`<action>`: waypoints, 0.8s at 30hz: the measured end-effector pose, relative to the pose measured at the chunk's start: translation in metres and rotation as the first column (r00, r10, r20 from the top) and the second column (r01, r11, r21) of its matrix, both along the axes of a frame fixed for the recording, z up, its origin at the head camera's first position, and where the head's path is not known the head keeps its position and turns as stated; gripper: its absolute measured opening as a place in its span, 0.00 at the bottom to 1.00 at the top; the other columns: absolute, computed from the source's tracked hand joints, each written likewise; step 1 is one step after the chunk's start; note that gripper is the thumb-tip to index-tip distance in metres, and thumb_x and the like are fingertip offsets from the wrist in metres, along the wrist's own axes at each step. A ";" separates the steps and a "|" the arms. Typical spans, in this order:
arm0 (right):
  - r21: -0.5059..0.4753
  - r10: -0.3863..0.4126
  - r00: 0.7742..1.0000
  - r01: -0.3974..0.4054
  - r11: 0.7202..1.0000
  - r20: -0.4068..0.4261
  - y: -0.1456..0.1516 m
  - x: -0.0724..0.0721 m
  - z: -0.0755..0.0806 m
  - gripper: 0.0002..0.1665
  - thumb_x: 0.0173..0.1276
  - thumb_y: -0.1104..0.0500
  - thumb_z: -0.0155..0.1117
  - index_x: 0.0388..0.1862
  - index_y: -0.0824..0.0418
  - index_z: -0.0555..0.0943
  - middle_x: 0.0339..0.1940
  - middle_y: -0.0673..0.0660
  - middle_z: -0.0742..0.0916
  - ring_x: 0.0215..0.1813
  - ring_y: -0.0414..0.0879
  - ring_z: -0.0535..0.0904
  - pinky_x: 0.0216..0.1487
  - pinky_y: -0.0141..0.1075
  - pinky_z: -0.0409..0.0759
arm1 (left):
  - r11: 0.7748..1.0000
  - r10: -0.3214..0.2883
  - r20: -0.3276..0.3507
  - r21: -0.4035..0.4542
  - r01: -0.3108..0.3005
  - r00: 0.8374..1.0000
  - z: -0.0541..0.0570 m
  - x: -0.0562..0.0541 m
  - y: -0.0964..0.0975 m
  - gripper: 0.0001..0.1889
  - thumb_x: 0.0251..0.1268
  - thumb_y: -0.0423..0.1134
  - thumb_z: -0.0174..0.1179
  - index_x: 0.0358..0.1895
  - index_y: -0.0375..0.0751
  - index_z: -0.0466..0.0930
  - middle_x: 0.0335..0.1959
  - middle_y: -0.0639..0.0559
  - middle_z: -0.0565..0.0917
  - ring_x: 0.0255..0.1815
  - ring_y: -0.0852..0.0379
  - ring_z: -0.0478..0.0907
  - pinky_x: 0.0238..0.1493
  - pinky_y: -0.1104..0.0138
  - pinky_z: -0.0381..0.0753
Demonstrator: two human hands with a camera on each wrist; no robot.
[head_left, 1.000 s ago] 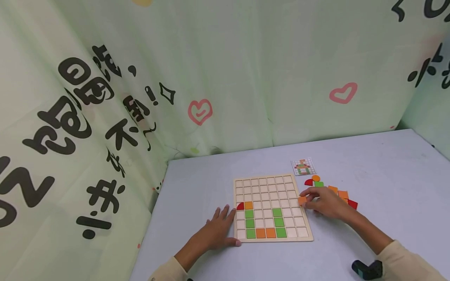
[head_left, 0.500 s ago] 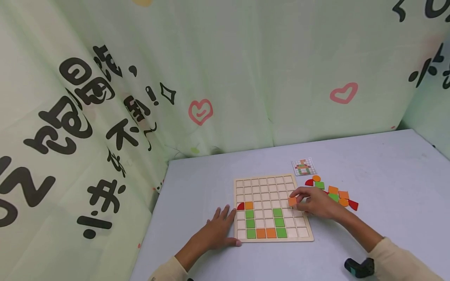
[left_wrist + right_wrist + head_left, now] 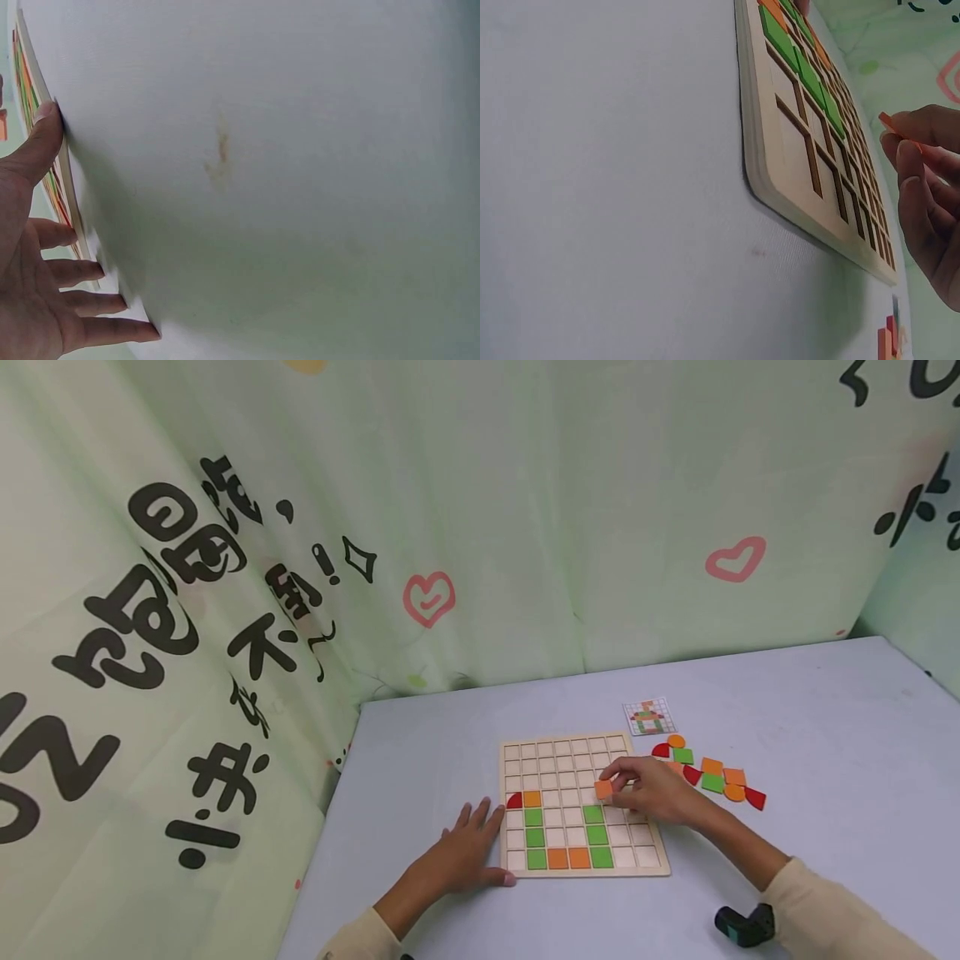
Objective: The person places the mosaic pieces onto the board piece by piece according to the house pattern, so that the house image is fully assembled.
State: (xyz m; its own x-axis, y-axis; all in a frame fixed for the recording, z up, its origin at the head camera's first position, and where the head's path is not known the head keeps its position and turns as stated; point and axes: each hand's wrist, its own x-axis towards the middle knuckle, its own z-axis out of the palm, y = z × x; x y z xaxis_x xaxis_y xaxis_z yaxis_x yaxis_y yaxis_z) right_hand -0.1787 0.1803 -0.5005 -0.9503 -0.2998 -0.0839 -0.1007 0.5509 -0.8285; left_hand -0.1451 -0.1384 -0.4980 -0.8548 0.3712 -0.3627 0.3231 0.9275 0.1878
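Your right grip point(image 3: 654, 787) pinches orange tile point(image 3: 603, 790) over board point(image 3: 624, 857); left grip point(image 3: 472, 850), fingers spread, touches board's left edge. Placing step, likely; next move calls for squaring tile, lowering it flat.

L sleeve point(image 3: 362, 938) & R sleeve point(image 3: 836, 910), lt. beige; blk. angular wrist cam point(image 3: 752, 928), R-side, w/ sm. teal patch point(image 3: 732, 933).

Black characters point(image 3: 142, 610) are slanting across the curtain point(image 3: 495, 485), one apparently reading 不 point(image 3: 257, 652); an exclamation mark point(image 3: 324, 560) and pink hearts point(image 3: 429, 604) are showing there too; other characters are proving hard to read.
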 end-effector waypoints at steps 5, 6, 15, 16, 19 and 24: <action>-0.015 0.054 0.998 -0.054 0.998 0.030 -0.009 -0.002 -0.001 0.16 0.64 0.63 0.70 0.51 0.62 0.83 0.35 0.52 0.84 0.35 0.45 0.78 0.29 0.32 0.80 | 1.000 0.001 -0.003 -0.003 -0.001 1.000 -0.001 0.000 0.000 0.55 0.50 0.66 0.71 0.80 0.52 0.55 0.82 0.46 0.56 0.81 0.36 0.53 0.62 0.34 0.70; -0.018 0.063 0.998 -0.062 0.998 0.029 -0.010 -0.002 -0.001 0.16 0.64 0.63 0.70 0.51 0.63 0.83 0.35 0.52 0.85 0.36 0.45 0.78 0.30 0.31 0.80 | 1.000 0.001 -0.002 -0.002 -0.001 1.000 -0.001 0.000 0.000 0.55 0.50 0.66 0.71 0.80 0.52 0.55 0.82 0.46 0.56 0.81 0.36 0.53 0.62 0.34 0.70; -0.042 0.108 0.994 -0.109 0.993 -0.004 -0.022 -0.008 -0.004 0.15 0.64 0.61 0.72 0.49 0.63 0.84 0.31 0.51 0.84 0.33 0.43 0.77 0.29 0.30 0.78 | 1.000 0.001 -0.001 -0.004 -0.001 1.000 -0.003 -0.001 -0.001 0.55 0.50 0.66 0.71 0.80 0.53 0.55 0.82 0.47 0.56 0.81 0.36 0.53 0.62 0.33 0.70; -0.039 0.114 0.993 -0.114 0.993 -0.009 -0.024 -0.009 -0.004 0.15 0.63 0.62 0.72 0.48 0.63 0.84 0.31 0.51 0.84 0.33 0.43 0.77 0.30 0.30 0.78 | 1.000 0.000 -0.002 -0.004 0.000 1.000 -0.003 -0.001 -0.001 0.55 0.50 0.66 0.71 0.80 0.53 0.55 0.82 0.47 0.56 0.81 0.36 0.53 0.62 0.33 0.70; -0.023 0.128 0.991 -0.128 0.991 -0.027 -0.030 -0.013 -0.006 0.13 0.63 0.62 0.72 0.46 0.62 0.83 0.29 0.50 0.84 0.33 0.43 0.78 0.30 0.30 0.77 | 1.000 0.001 -0.004 -0.005 -0.001 1.000 -0.003 -0.001 0.000 0.55 0.50 0.66 0.71 0.80 0.53 0.55 0.82 0.46 0.57 0.80 0.36 0.54 0.62 0.33 0.71; -0.002 0.114 0.993 -0.114 0.994 -0.013 -0.042 -0.015 -0.005 0.12 0.63 0.63 0.71 0.45 0.61 0.83 0.28 0.50 0.83 0.30 0.43 0.77 0.29 0.30 0.77 | 1.000 0.009 0.000 0.000 -0.009 1.000 -0.004 -0.002 -0.001 0.55 0.50 0.66 0.71 0.80 0.54 0.55 0.82 0.47 0.56 0.81 0.36 0.53 0.62 0.33 0.70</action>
